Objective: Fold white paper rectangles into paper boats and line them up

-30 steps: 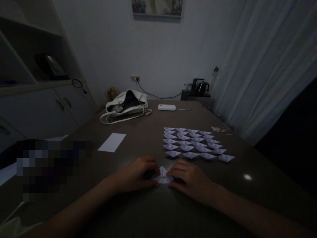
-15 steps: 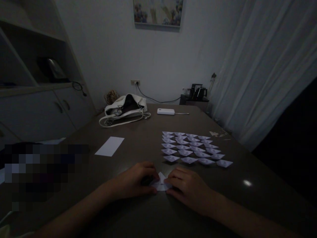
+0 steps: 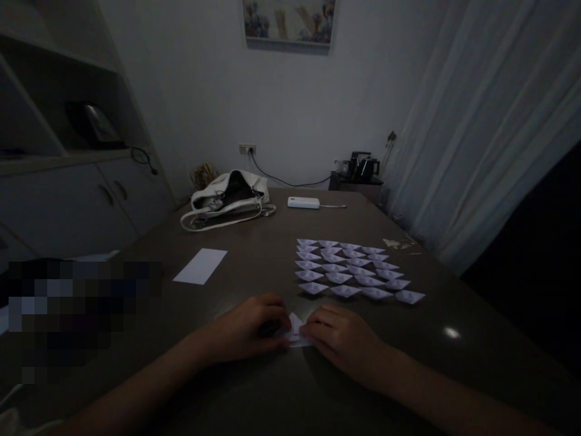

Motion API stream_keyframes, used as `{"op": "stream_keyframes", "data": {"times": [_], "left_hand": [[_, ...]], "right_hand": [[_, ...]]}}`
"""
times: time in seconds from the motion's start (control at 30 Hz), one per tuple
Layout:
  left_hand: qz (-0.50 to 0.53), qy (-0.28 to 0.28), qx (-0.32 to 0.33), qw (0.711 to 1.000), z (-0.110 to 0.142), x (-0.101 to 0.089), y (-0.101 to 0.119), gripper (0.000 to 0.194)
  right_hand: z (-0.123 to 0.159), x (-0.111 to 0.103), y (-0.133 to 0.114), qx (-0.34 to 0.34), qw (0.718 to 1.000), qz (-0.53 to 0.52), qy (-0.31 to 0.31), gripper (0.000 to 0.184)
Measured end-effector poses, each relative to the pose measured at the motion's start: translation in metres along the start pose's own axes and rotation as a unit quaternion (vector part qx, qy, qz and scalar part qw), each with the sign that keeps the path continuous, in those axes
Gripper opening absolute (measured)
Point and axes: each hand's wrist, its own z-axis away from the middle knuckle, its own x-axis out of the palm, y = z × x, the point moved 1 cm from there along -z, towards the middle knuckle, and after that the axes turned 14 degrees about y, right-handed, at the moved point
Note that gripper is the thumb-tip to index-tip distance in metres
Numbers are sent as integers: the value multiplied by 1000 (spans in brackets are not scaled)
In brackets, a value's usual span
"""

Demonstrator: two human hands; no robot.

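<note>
Your left hand (image 3: 254, 326) and right hand (image 3: 347, 340) pinch folded paper (image 3: 295, 323) between them—peak toward 12 o'clock, long axis nine-to-three, neither hand clearly nearer. Paper boats (image 3: 313, 288) line up at one o'clock; flat sheet (image 3: 200, 266) at ten.

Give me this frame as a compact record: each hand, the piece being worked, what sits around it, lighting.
left hand: grips folded paper, left side
right hand: grips its right side
folded paper: pointed top, partly hidden by fingers
beyond: paper boats in rows
left: paper sheet, flat
far: open handbag, power bank
lighting: dim
</note>
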Motion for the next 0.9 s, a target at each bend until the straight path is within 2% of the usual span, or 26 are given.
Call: {"op": "stream_keyframes", "data": {"times": [0.27, 0.43, 0.6, 0.73, 0.9], "left_hand": [[-19, 13, 19, 1000, 1, 3, 2, 9], [-26, 16, -2, 1000, -1, 5, 0, 16], [-10, 31, -13, 999, -3, 8, -3, 14], [7, 40, -41, 998, -5, 10, -5, 14], [0, 40, -71, 997, -7, 10, -4, 13]], "right_hand": [[-1, 3, -1, 2, 1000, 11, 8, 14], [-3, 9, 2, 18, 1000, 6, 21, 13], [-3, 13, 4, 59, 997, -19, 38, 13], [-4, 13, 3, 107, 992, -48, 48, 9], [-6, 12, 2, 136, 987, -67, 57, 4]]}}
